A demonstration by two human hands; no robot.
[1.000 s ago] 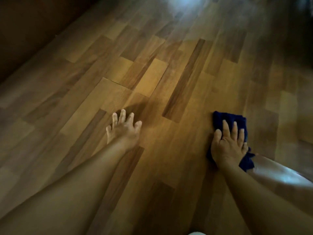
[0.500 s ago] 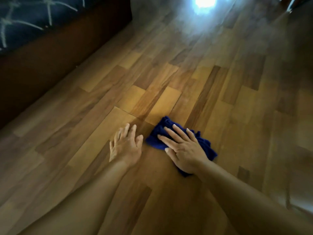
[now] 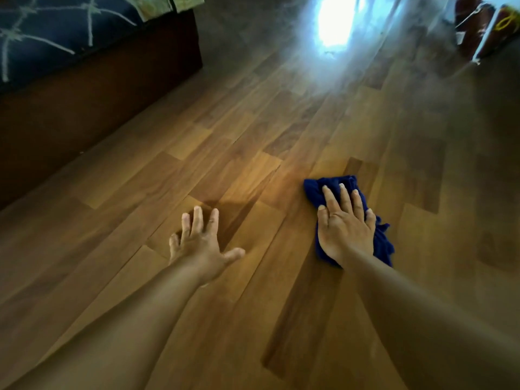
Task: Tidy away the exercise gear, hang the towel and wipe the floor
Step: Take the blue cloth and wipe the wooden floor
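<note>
Wiping continues: right hand (image 3: 344,229), fingers spread flat on the blue cloth (image 3: 382,243), has swept back rightward; left hand (image 3: 201,243) braces, splayed, on the floor (image 3: 253,130).

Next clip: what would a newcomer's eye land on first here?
First the dark blue cloth, pressed flat to the wooden floor under the right hand, right of centre. Then the left hand, fingers spread on bare boards beside it. Last, the bright glare at the top and the dark bed base at upper left.
</note>
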